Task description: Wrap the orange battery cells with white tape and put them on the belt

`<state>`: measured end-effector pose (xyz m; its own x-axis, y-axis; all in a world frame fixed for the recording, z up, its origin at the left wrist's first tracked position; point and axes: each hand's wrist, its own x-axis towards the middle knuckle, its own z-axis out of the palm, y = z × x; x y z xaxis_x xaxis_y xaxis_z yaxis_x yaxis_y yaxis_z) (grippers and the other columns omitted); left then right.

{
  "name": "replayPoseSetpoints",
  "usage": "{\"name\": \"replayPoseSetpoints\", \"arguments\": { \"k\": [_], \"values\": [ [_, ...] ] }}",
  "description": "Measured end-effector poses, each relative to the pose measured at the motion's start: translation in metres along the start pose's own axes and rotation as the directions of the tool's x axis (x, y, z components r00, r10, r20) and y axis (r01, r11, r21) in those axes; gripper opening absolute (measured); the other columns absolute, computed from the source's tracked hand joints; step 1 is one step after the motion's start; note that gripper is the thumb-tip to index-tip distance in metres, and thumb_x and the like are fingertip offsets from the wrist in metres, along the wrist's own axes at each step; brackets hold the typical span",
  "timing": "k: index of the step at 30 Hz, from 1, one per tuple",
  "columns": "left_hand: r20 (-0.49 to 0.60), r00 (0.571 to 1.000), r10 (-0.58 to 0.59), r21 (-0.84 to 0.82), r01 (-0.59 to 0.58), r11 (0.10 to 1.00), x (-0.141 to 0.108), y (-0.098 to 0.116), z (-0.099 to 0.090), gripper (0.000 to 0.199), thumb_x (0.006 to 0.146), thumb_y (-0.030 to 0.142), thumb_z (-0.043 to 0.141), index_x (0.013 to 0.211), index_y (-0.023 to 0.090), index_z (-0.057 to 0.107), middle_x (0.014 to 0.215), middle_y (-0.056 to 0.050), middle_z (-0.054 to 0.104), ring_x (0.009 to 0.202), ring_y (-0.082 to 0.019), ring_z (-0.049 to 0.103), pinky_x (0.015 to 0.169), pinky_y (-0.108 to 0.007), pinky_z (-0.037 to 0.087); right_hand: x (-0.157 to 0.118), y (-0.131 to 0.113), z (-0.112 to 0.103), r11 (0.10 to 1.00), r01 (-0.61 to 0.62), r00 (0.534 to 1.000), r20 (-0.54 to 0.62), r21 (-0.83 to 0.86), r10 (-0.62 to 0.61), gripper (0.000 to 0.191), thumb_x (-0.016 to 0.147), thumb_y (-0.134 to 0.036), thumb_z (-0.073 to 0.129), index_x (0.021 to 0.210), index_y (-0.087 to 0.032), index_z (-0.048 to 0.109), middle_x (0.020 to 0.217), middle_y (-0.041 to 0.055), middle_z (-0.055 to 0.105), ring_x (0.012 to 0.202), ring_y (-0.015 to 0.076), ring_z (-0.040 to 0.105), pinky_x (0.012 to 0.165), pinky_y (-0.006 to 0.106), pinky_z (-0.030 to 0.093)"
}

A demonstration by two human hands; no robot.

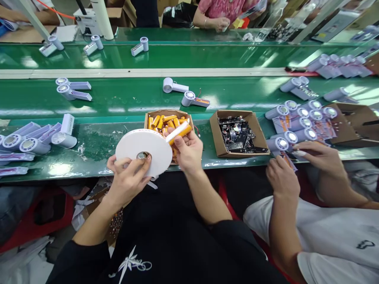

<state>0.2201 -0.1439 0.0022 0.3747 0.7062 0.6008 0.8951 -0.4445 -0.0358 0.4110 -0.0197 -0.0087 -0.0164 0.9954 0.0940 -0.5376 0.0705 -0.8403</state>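
My left hand [132, 173] is closed on a large white roll of tape [139, 144], with fingers at its centre hole. In my right hand [188, 152] I grip an orange cylindrical battery [182, 134], tilted, with a white strip along its upper side. The battery's end is at the right rim of the roll; whether the strip still joins the roll I cannot tell. Just behind both hands stands a cardboard box [147, 118] of orange batteries [161, 121], partly hidden by the roll and my right hand.
To the right is a cardboard box [217, 142] of black circuit boards [237, 134]. A co-worker's hands [284, 173] work beside several lilac fan housings [302, 122]. More housings [35, 142] lie at left and on the green belt [124, 90]. Another person [219, 15] sits opposite.
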Motion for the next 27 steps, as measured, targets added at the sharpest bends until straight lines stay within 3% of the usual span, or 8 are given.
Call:
{"name": "replayPoseSetpoints", "arguments": {
  "k": [5, 9, 13, 15, 18, 21, 23, 27],
  "values": [
    [0.109, 0.963, 0.247, -0.272, -0.21, 0.939, -0.01, -0.007, -0.018, 0.052, 0.098, 0.027, 0.078, 0.148, 0.04, 0.069, 0.102, 0.0, 0.081, 0.096, -0.025, 0.056, 0.125, -0.054, 0.035, 0.068, -0.035, -0.022, 0.989, 0.147, 0.975, -0.169, -0.002, -0.146, 0.055, 0.088, -0.055, 0.088, 0.132, -0.026, 0.07, 0.136, 0.0074, 0.08, 0.132, 0.0263, 0.076, 0.114, 0.04, 0.064],
    [0.218, 0.973, -0.081, -0.077, 0.1, 0.992, -0.039, -0.102, -0.006, 0.067, 0.1, 0.045, 0.07, 0.165, 0.045, 0.051, 0.117, -0.006, 0.08, 0.111, -0.035, 0.061, 0.116, -0.064, 0.044, 0.069, -0.05, -0.057, 0.989, 0.085, 0.968, -0.225, -0.117, -0.11, 0.072, 0.091, -0.052, 0.085, 0.152, -0.028, 0.057, 0.139, 0.0103, 0.078, 0.137, 0.031, 0.073, 0.108, 0.044, 0.066],
    [0.29, 0.943, -0.164, -0.116, 0.205, 0.972, -0.041, -0.175, 0.016, 0.078, 0.094, 0.075, 0.064, 0.167, 0.057, 0.042, 0.135, 0.004, 0.077, 0.12, -0.038, 0.063, 0.107, -0.06, 0.05, 0.023, -0.019, -0.105, 0.987, 0.041, 0.971, -0.227, -0.158, -0.077, 0.083, 0.072, -0.05, 0.101, 0.141, -0.027, 0.06, 0.108, 0.0077, 0.086, 0.111, 0.0334, 0.084, 0.096, 0.048, 0.071],
    [0.274, 0.945, -0.179, -0.128, 0.22, 0.967, 0.0, -0.181, 0.031, 0.075, 0.095, 0.075, 0.064, 0.165, 0.057, 0.044, 0.145, 0.006, 0.072, 0.133, -0.039, 0.06, 0.117, -0.059, 0.046, 0.006, -0.002, -0.123, 0.991, 0.02, 0.968, -0.246, -0.129, -0.052, 0.078, 0.07, -0.046, 0.103, 0.134, -0.028, 0.061, 0.098, 0.0058, 0.086, 0.099, 0.032, 0.087, 0.093, 0.049, 0.072],
    [0.355, 0.93, -0.099, -0.191, 0.176, 0.966, 0.116, -0.168, 0.08, 0.068, 0.104, 0.06, 0.056, 0.166, 0.036, 0.049, 0.142, -0.006, 0.075, 0.133, -0.034, 0.064, 0.119, -0.052, 0.048, -0.003, 0.012, -0.137, 0.997, -0.04, 0.969, -0.246, -0.062, 0.023, 0.073, 0.068, -0.046, 0.103, 0.127, -0.029, 0.062, 0.09, 0.0061, 0.087, 0.086, 0.0328, 0.087, 0.088, 0.053, 0.073],
    [0.538, 0.828, -0.156, -0.164, 0.285, 0.945, 0.25, -0.149, 0.155, 0.09, 0.106, 0.059, 0.046, 0.177, 0.012, 0.017, 0.155, -0.02, 0.065, 0.14, -0.035, 0.061, 0.118, -0.05, 0.048, -0.004, 0.016, -0.142, 0.994, -0.103, 0.97, -0.224, -0.044, 0.091, 0.069, 0.069, -0.045, 0.102, 0.125, -0.03, 0.064, 0.091, 0.0078, 0.087, 0.085, 0.0349, 0.087, 0.087, 0.055, 0.073],
    [0.639, 0.735, -0.227, -0.017, 0.308, 0.951, 0.317, -0.138, 0.202, 0.086, 0.109, 0.054, 0.041, 0.174, 0.003, 0.018, 0.17, -0.032, 0.045, 0.152, -0.041, 0.049, 0.124, -0.056, 0.039, -0.006, 0.018, -0.144, 0.991, -0.122, 0.969, -0.223, -0.061, 0.105, 0.067, 0.071, -0.044, 0.101, 0.126, -0.03, 0.065, 0.093, 0.0086, 0.088, 0.086, 0.0355, 0.087, 0.088, 0.055, 0.072],
    [0.707, 0.689, -0.16, -0.046, 0.271, 0.961, 0.375, -0.123, 0.254, 0.056, 0.107, 0.04, 0.05, 0.155, 0.011, 0.055, 0.153, -0.022, 0.064, 0.134, -0.032, 0.062, 0.114, -0.043, 0.047, -0.015, 0.02, -0.154, 0.985, -0.151, 0.956, -0.265, -0.089, 0.123, 0.06, 0.077, -0.044, 0.098, 0.127, -0.031, 0.067, 0.097, 0.0088, 0.088, 0.086, 0.0355, 0.087, 0.084, 0.055, 0.073]
  ]
}}
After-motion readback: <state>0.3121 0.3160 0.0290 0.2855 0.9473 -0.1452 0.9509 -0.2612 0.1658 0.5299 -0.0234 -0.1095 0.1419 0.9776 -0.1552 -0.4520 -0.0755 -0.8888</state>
